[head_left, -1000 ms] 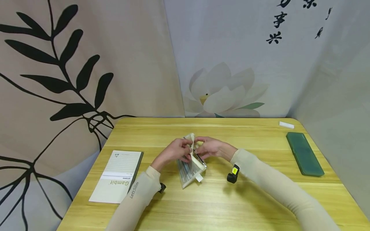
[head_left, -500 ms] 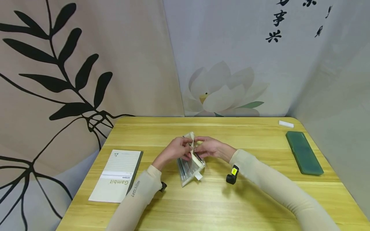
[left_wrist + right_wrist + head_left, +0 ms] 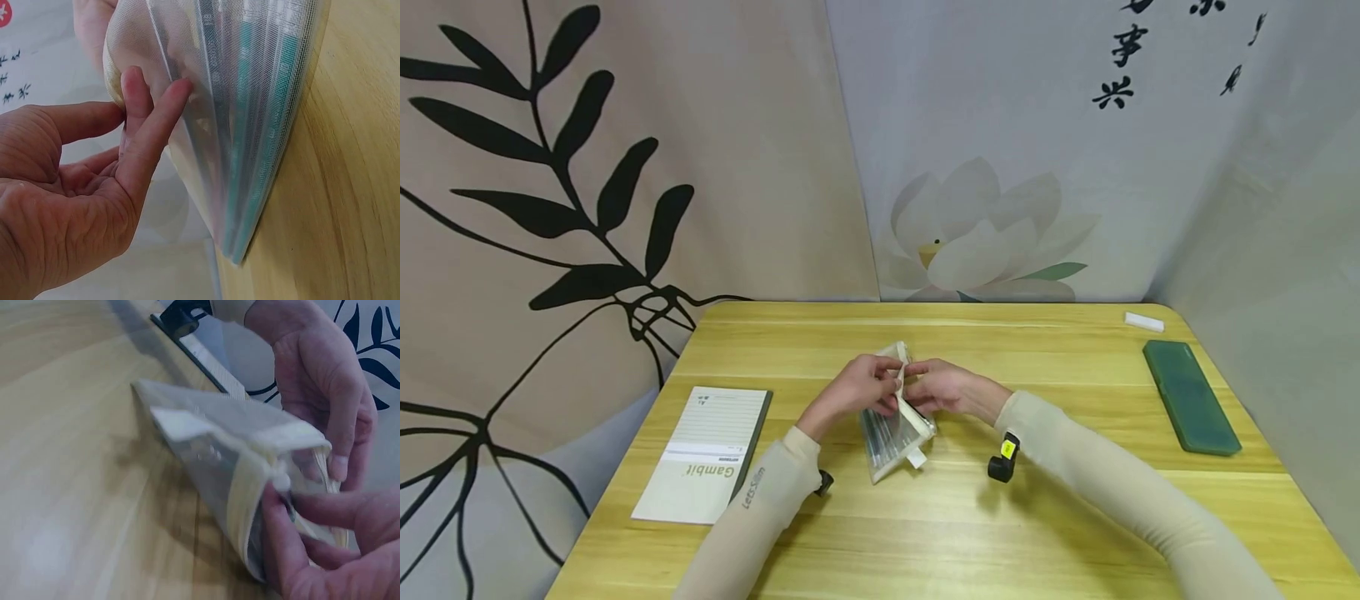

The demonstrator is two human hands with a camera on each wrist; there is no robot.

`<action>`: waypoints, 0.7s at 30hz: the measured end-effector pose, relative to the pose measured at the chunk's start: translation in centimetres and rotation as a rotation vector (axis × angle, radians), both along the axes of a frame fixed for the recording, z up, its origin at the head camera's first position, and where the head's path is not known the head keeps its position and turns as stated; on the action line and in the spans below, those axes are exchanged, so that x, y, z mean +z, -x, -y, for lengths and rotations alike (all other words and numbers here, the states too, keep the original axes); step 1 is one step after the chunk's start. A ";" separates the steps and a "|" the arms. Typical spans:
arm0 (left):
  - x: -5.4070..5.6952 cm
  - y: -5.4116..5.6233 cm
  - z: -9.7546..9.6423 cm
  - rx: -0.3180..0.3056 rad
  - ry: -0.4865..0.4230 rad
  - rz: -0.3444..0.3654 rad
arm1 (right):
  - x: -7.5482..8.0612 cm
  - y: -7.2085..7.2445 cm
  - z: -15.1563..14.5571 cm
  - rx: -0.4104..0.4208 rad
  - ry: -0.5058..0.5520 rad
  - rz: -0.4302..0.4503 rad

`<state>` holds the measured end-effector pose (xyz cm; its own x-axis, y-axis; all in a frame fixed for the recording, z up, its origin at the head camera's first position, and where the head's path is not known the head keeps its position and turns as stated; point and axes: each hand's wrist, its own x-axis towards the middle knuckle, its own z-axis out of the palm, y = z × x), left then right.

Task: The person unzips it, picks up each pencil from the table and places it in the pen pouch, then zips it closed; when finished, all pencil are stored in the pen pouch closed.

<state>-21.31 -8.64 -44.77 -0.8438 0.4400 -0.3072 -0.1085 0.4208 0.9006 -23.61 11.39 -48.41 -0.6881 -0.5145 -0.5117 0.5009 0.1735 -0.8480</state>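
Observation:
A see-through mesh pencil pouch [image 3: 883,450] with cream zipper edging stands tilted on the table between both hands. In the left wrist view several pens [image 3: 250,125], some teal and some dark, show through its mesh. My left hand [image 3: 853,390] pinches one side of the pouch's top edge between thumb and fingers. From the right, my right hand [image 3: 951,387] grips the opposite edge near the zipper. The right wrist view shows the mouth [image 3: 275,453] parted, with a small pale rounded end at my right fingertips; what it belongs to is hidden.
On the left of the wooden table [image 3: 1000,550] lies a notebook [image 3: 700,458] marked Gambit. A dark green flat case [image 3: 1191,398] lies at the right, with a small white block [image 3: 1144,322] behind it. A fabric backdrop [image 3: 760,167] rises beyond the table's back edge.
Both hands stay at the pouch's top edge. The right fingers have shifted slightly along it, and a dark pen seen at the mouth earlier is now less visible.

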 end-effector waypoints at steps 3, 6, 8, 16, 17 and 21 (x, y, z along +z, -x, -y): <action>0.0 0.0 0.1 -0.008 -0.003 0.001 | 0.0 0.0 -0.4 0.074 0.011 -0.017; -0.1 0.1 0.2 -0.012 -0.008 0.005 | -0.1 0.2 -0.8 0.124 0.024 -0.020; -0.1 0.1 0.2 -0.013 -0.010 0.010 | -0.1 0.3 -0.9 0.115 0.031 -0.018; 0.1 0.0 0.2 -0.024 -0.007 0.023 | 0.1 0.5 -0.6 -0.002 0.038 0.015; 0.1 0.0 0.2 -0.024 -0.009 0.023 | 0.1 0.4 -0.4 -0.012 0.039 0.016; 0.1 0.1 0.1 -0.014 -0.019 0.025 | 0.1 -0.2 0.3 -0.043 0.050 -0.007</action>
